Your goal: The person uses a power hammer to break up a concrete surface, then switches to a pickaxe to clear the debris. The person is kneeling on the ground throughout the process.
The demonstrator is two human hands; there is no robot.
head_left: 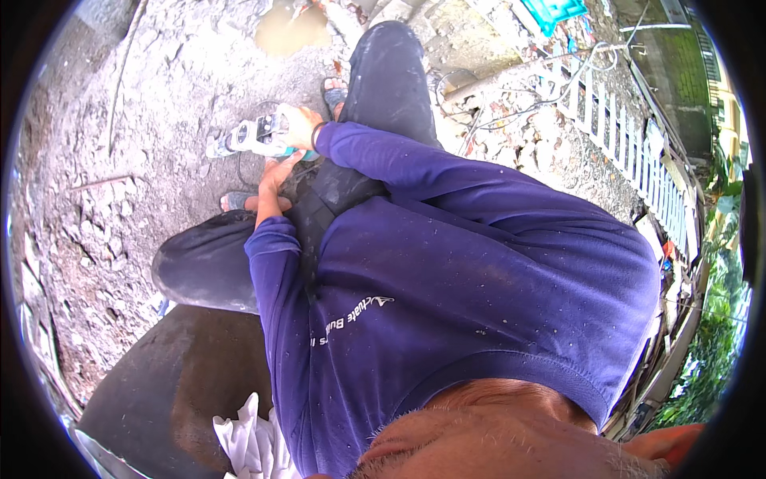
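A power tool (251,136) with a pale, overexposed front and a teal body lies across both hands, low over the ground between the legs. My right hand (300,126), with a dark band at the wrist, grips its upper side. From below, my left hand (280,170) holds the teal part, its fingers partly hidden by the tool. A thin dark cable loops under the tool. Glare hides the detail of the tool's front end, which points left.
Rough earth with rubble (114,209) surrounds the sandalled feet. A muddy puddle (293,30) lies ahead and a thin rod (122,78) to its left. At the right are a white slatted panel (628,149), loose wire and a turquoise crate (553,13). White cloth (254,440) lies at the bottom.
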